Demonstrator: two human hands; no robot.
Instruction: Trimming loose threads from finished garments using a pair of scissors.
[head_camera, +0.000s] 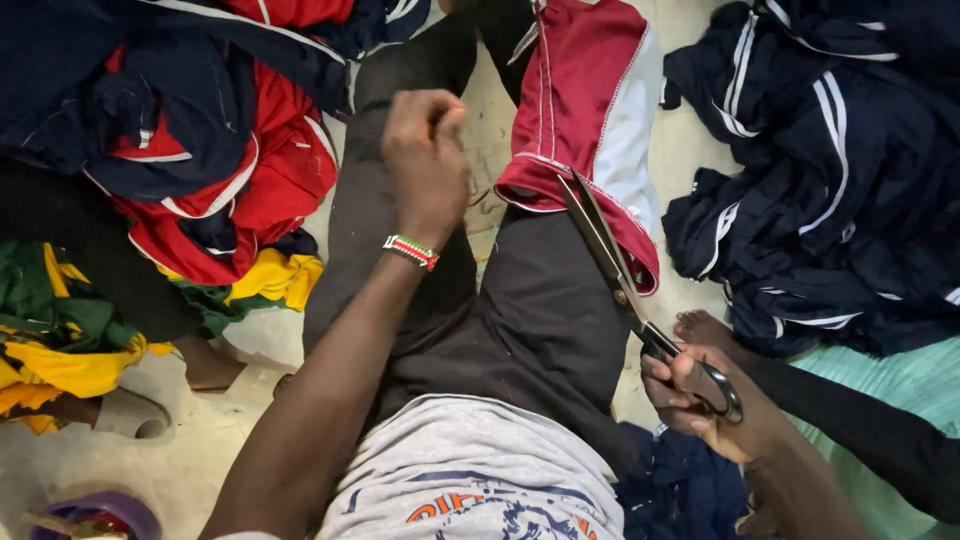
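Note:
My left hand (425, 160) is closed into a fist above my lap, fingers pinched together; I cannot make out what it pinches. A beaded wristband (410, 251) sits on that wrist. My right hand (705, 400) grips the black handles of large metal scissors (610, 255). The blades point up and left and touch the hem of a maroon and white garment (585, 110) lying over my right thigh. I wear dark trousers (540, 320) and a grey printed shirt (480, 470).
A heap of navy garments with white stripes (830, 170) lies at the right. Red, navy, yellow and green garments (200, 170) are piled at the left. Another person's bare foot (205, 365) and sandal (130, 415) rest on the pale floor at lower left.

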